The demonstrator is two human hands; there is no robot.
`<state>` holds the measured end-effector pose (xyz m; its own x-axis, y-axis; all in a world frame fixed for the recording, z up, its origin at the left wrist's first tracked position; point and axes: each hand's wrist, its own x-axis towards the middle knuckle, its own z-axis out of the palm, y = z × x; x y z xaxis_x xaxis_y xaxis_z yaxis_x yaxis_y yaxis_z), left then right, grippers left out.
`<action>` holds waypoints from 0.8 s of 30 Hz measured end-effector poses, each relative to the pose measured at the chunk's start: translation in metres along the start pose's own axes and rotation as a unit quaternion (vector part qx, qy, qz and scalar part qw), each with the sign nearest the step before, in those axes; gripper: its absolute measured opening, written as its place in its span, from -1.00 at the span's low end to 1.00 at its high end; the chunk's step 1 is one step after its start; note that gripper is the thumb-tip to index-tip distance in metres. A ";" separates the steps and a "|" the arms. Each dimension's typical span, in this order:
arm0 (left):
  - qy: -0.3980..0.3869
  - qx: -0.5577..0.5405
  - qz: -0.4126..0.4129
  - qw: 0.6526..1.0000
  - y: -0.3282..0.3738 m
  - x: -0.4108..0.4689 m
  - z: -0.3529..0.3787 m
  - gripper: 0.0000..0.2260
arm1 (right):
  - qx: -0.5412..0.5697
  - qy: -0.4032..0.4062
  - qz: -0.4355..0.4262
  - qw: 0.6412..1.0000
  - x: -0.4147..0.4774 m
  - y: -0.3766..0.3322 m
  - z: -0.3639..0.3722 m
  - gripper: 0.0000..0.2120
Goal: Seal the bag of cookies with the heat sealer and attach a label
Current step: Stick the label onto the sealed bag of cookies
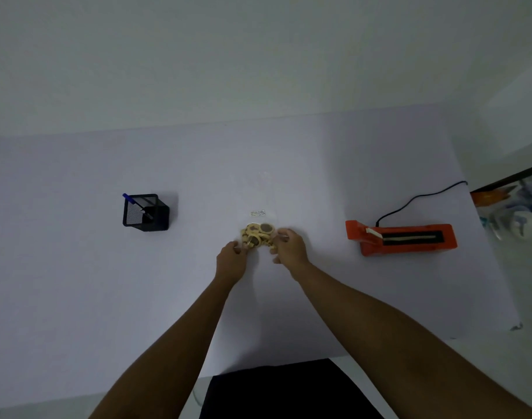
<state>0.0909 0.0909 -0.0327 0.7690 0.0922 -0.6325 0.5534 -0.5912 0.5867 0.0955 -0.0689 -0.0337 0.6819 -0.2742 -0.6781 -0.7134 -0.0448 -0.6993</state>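
A clear plastic bag of cookies lies at the middle of the white table, its transparent upper part stretching away from me. A small white label sits on the bag just beyond the cookies. My left hand grips the bag's near left side, and my right hand grips its near right side. The orange heat sealer rests on the table to the right, apart from both hands, with its black cord running to the far right edge.
A black mesh pen holder with a blue pen stands at the left. Past the table's right edge lies a heap of colourful plastic items. A white wall rises behind the table.
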 end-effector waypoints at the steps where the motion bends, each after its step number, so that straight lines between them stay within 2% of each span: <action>1: -0.001 -0.001 -0.001 1.000 0.002 -0.007 -0.002 -0.63 | 0.010 0.004 0.002 1.000 -0.005 0.002 -0.001 -0.69; 3: 0.010 -0.011 0.013 1.000 0.004 -0.021 -0.007 -0.57 | 0.023 0.012 0.004 1.000 -0.017 0.008 -0.004 -0.68; 7: 0.032 -0.043 0.061 0.997 0.009 -0.047 -0.014 -0.66 | 0.029 0.019 -0.007 0.999 -0.057 0.018 -0.018 -0.76; 12: 0.003 -0.054 0.125 0.991 0.017 -0.070 -0.011 -0.75 | 0.078 0.048 -0.016 0.996 -0.107 0.030 -0.055 -0.86; 15: -0.021 -0.053 0.151 0.987 0.030 -0.083 0.000 -0.75 | 0.084 0.078 -0.026 0.993 -0.125 0.044 -0.084 -0.89; 22: -0.067 -0.095 0.135 0.984 0.079 -0.100 0.053 -0.76 | 0.105 0.131 -0.020 0.986 -0.117 0.059 -0.171 -0.93; 24: -0.075 -0.102 0.131 0.983 0.092 -0.101 0.073 -0.70 | 0.096 0.143 -0.015 0.985 -0.104 0.064 -0.199 -0.91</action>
<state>0.0407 -0.0313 0.0489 0.8468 -0.1704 -0.5039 0.4062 -0.4046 0.8194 -0.0534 -0.2343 0.0370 0.6083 -0.5369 -0.5845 -0.6315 0.1186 -0.7662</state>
